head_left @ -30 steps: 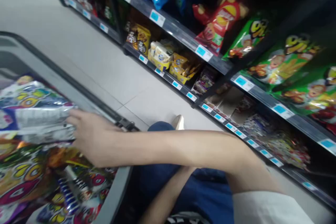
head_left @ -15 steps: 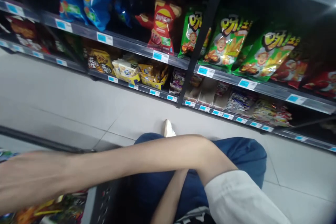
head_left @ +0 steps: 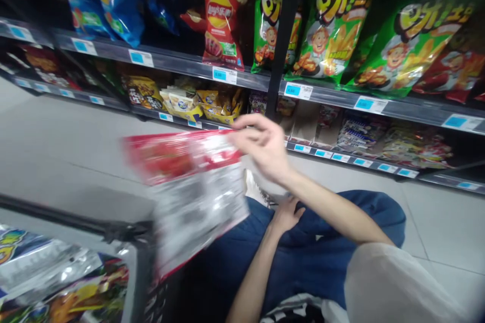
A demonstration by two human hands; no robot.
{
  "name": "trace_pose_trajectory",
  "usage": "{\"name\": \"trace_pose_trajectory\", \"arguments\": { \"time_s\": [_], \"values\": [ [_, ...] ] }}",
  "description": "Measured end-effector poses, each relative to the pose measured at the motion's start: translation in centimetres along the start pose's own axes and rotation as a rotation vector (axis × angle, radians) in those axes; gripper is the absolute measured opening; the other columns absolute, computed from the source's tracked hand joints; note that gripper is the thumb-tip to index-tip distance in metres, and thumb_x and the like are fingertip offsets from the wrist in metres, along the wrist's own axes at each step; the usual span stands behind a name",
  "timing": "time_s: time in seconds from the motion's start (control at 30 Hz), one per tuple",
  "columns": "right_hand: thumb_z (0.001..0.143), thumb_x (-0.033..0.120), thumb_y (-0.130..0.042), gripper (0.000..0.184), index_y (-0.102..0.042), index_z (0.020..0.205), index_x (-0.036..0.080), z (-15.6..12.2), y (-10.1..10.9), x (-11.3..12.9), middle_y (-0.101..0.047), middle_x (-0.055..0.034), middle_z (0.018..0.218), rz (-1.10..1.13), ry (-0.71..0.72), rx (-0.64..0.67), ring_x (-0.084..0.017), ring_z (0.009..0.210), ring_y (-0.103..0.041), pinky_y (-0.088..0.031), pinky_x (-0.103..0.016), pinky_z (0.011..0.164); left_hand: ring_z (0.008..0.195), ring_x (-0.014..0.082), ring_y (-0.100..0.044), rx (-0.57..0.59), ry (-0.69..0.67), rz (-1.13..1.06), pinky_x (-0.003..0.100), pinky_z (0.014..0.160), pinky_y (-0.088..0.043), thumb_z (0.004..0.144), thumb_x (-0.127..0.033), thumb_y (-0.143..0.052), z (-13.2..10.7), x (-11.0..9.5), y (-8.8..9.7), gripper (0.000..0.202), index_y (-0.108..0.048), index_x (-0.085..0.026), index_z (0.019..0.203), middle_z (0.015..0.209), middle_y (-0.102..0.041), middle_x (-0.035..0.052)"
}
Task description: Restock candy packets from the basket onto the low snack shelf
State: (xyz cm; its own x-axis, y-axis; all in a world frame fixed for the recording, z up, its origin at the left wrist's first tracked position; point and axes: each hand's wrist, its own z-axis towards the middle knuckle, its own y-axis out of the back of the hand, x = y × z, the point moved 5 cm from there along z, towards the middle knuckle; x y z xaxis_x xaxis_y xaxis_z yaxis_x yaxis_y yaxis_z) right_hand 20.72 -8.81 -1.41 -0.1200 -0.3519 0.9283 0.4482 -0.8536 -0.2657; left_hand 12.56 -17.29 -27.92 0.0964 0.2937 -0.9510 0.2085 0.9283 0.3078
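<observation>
Right hand (head_left: 265, 154) raised at frame centre, fingers pinched on the top right corner of a red-and-silver snack bag (head_left: 193, 186). Bag hanging toward 8 o'clock of that hand, blurred, printing unreadable. Corner grip judged to keep the bag dangling clear of the bin. Left hand (head_left: 288, 213) at 5 o'clock of the right, fingers loosely spread, resting on blue trousers (head_left: 333, 242), holding nothing. Grey bin (head_left: 133, 267) at 7 o'clock of the bag, loaded with glossy packets (head_left: 49, 275). Pale tiled floor (head_left: 76, 151) beneath. Dark shop shelving (head_left: 246, 79) at 12 o'clock, with blue price tags along the edges. Green bags (head_left: 333, 30) and a red crisp bag (head_left: 220, 20) upright, fronts outward, presumably for display.
</observation>
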Motion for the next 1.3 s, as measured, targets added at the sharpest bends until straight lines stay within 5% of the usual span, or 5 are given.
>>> {"name": "trace_pose_trajectory", "arguments": {
  "time_s": [0.17,0.3,0.73,1.1,1.3],
  "values": [
    [0.062,0.038,-0.092,0.043,-0.056,0.077,0.021,-2.5,17.3,-5.3,-0.063,0.0041,0.061,-0.025,-0.109,-0.365,-0.008,0.051,-0.053,-0.046,-0.019,0.051,0.115,0.0220,-0.060,-0.193,0.103,-0.013,0.044,0.107,-0.050,0.092,-0.023,-0.055,1.0,1.9,0.6,0.049,-0.045,-0.019,0.140,0.136,-0.052,0.0139],
    [0.054,0.025,-0.093,0.051,-0.043,0.064,0.021,-9.2,24.7,-12.8,-0.049,0.0095,0.048,0.128,-0.425,-0.739,-0.005,0.041,-0.042,-0.032,-0.015,0.038,0.128,0.0240,-0.053,-0.383,0.200,-0.014,0.041,0.103,-0.053,0.088,-0.027,-0.063,1.1,2.9,1.5,0.070,-0.030,-0.020,0.149,0.144,-0.042,0.0164],
    [0.074,0.002,-0.072,0.036,-0.043,0.065,0.021,-12.8,22.3,-16.6,-0.063,0.0047,0.062,0.722,-0.653,-0.805,-0.009,0.060,-0.064,-0.056,-0.015,0.056,0.151,0.0326,-0.026,-0.153,0.056,-0.326,0.048,0.114,-0.044,0.081,-0.027,-0.077,1.5,0.8,0.7,0.095,-0.020,-0.035,0.156,0.166,-0.014,0.0114],
    [0.065,0.012,-0.085,0.032,-0.054,0.071,0.020,-12.8,20.4,-15.4,-0.069,0.0008,0.078,0.766,-0.597,-0.489,-0.014,0.079,-0.069,-0.061,-0.025,0.072,0.143,0.0291,-0.041,-0.292,0.112,-0.366,0.044,0.121,-0.034,0.062,-0.026,-0.090,1.1,0.8,1.2,0.105,-0.033,-0.025,0.150,0.153,-0.041,0.0141],
    [0.060,0.033,-0.092,0.041,-0.067,0.090,0.021,-11.0,24.0,-13.3,-0.072,-0.0044,0.103,0.208,-0.405,-0.518,-0.020,0.100,-0.066,-0.054,-0.039,0.096,0.092,0.0302,-0.070,-0.324,0.389,-0.911,0.035,0.069,-0.054,0.072,-0.041,-0.075,1.0,1.6,1.1,0.048,-0.066,-0.012,0.109,0.104,-0.072,0.0124]
  ]
}}
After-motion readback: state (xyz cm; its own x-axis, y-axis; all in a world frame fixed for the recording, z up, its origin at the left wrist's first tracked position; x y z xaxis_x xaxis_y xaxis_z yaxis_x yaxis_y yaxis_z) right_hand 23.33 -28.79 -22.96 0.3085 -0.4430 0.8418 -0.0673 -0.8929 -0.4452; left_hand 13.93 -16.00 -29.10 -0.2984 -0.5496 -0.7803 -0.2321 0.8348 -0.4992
